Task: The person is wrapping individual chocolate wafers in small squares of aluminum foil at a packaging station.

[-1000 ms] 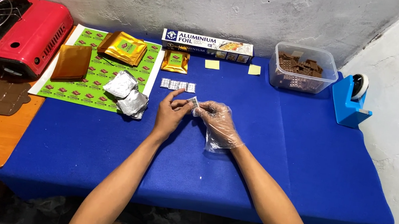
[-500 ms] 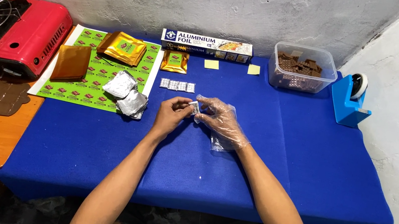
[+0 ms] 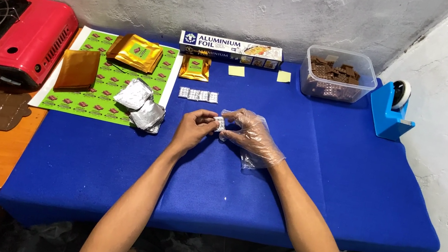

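1. Head view, the hold: the left hand (image 3: 192,129) and the right hand (image 3: 251,134) meet over the middle of the blue table (image 3: 346,187), just off its surface. Both pinch one small foil-wrapped piece (image 3: 219,123) between thumb and fingertips, closed on it from either side, which keeps it steady at a height where the folds can be seen.
2. The right hand wears a loose clear plastic glove (image 3: 259,149); the left is bare. The glove presumably keeps skin off the food.
3. The piece is a small silver rectangle, crinkled and shiny, its contents hidden by the foil.
4. A row of wrapped pieces (image 3: 198,95) lies just beyond the hands, toward the back edge, laid side by side.
5. Supplies line the back edge: the aluminium foil box (image 3: 230,50), a clear tub of brown squares (image 3: 337,75), two yellow notes (image 3: 237,70).
6. Left of the hands, loose foil sheets (image 3: 140,104) and gold pouches (image 3: 137,52) rest on a green printed sheet (image 3: 97,101); a blue tape dispenser (image 3: 389,110) stands near the right edge.
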